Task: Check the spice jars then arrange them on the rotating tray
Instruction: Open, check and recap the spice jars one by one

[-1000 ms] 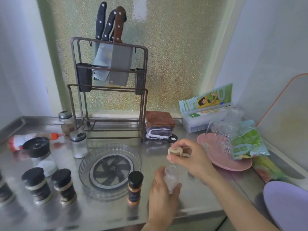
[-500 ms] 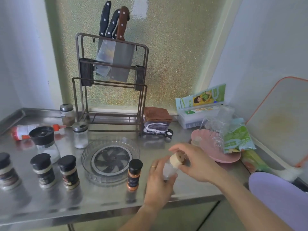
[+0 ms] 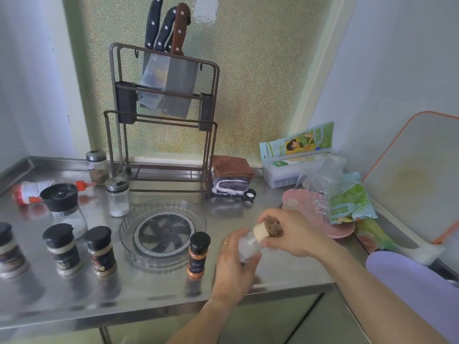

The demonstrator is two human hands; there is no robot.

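Both hands on one small jar, right of the rotating tray (image 3: 162,233)

Left hand (image 3: 233,266) wraps the clear jar (image 3: 248,245); right hand (image 3: 295,232) pinches its beige cap (image 3: 260,230).

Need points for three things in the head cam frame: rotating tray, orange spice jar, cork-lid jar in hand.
rotating tray (image 3: 129,240): head view, on the clear left rim wall.
orange spice jar (image 3: 196,261): head view, on the labelled orange body below the black cap.
cork-lid jar (image 3: 248,245): head view, on the clear body showing between the two hands.
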